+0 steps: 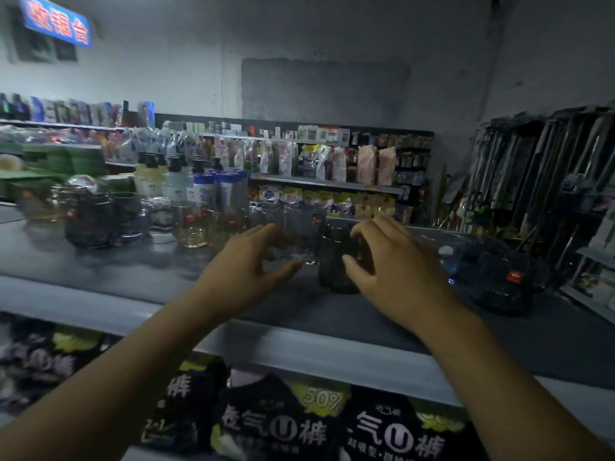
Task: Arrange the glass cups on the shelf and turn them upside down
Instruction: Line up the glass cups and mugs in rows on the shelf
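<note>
I see the long grey metal shelf top [133, 271], w/ other glass cups [191, 229] standing rear left. R hand [399, 271] curls over the dark smoked glass cup [332, 277] mid-shelf, thumb on its side, gripping it. L hand [239, 264] forms a half-spread C at the small clear glass cup [304, 247], which touches the dark one's left. Can't tell if it's clamped.

Two bare forearms in shot, uncovered right down to the frame's bottom edge. The left hand [253, 261] and right hand [396, 271] are bare as well.
</note>
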A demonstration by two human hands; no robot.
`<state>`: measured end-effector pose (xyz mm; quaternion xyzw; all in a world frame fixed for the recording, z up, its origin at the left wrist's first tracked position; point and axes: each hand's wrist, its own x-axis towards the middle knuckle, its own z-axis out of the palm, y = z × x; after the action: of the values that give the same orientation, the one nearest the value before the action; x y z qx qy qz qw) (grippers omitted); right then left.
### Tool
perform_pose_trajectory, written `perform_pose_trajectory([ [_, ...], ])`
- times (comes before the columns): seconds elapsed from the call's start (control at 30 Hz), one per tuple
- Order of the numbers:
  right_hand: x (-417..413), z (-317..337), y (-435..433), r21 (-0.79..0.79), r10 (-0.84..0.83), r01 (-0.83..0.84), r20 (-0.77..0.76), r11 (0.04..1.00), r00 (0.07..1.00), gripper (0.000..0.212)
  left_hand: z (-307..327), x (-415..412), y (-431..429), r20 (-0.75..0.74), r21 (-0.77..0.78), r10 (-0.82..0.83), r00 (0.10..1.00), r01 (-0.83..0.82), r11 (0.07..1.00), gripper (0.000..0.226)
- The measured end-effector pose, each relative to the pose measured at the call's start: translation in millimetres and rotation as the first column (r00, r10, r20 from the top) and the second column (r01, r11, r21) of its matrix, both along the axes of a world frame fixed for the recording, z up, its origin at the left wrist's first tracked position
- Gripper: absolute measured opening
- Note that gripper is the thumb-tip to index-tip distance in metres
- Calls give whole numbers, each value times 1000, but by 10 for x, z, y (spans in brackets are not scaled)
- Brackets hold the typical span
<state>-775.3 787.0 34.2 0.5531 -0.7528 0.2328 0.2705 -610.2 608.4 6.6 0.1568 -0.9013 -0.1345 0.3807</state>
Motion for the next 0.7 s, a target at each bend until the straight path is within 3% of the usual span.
perform_pose_trajectory([
  [0.33,1881,-20,-1131,51,228,-237,144,970,963,46,47,2068,-730,-30,21,166,986,-166,986,48],
  [0.7,4241,-11,-2938,14,396,-421,308,907,865,48,-39,4762,-2108,-50,151,351,935,-340,928,37],
])
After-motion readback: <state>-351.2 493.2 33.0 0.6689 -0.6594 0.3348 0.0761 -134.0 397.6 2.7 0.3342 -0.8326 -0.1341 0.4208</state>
